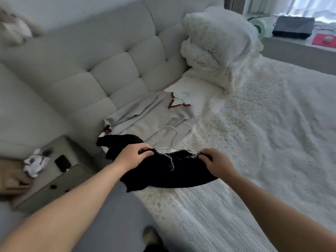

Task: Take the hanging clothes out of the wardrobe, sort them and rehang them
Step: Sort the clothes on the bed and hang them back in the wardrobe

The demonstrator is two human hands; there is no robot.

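I have both hands pinched shut on the black top (163, 173), my left hand (132, 155) and right hand (216, 164) each gripping a shoulder at the white-stitched neckline, with the top lying across the near edge of the bed (263, 142). A white hanger (171, 140) seems to sit inside the neckline, though blur hides how far in. Just beyond lies a grey top (145, 113) on its own hanger.
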